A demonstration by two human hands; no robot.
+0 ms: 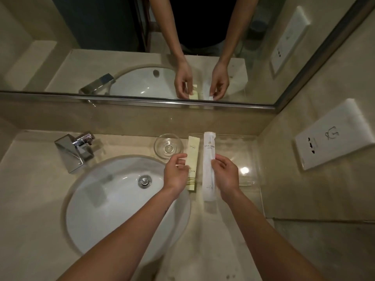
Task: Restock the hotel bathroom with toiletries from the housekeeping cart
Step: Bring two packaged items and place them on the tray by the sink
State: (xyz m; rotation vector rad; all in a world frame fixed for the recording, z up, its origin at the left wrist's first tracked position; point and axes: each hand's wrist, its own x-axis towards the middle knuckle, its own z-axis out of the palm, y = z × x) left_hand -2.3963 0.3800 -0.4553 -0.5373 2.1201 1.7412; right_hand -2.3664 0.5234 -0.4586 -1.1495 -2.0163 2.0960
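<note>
Two long toiletry packets lie side by side on a clear tray (250, 159) right of the sink. The pale yellow packet (192, 151) is on the left, the white packet (209, 151) on the right. My left hand (175, 174) pinches the yellow packet's left edge near its middle. My right hand (226, 173) pinches the white packet's right edge. Both packets point toward the mirror.
A small glass dish (168, 146) stands just left of the packets. The oval white sink (113, 197) and chrome faucet (76, 150) fill the left of the counter. A mirror (121, 47) runs along the back. A white socket plate (334, 136) is on the right wall.
</note>
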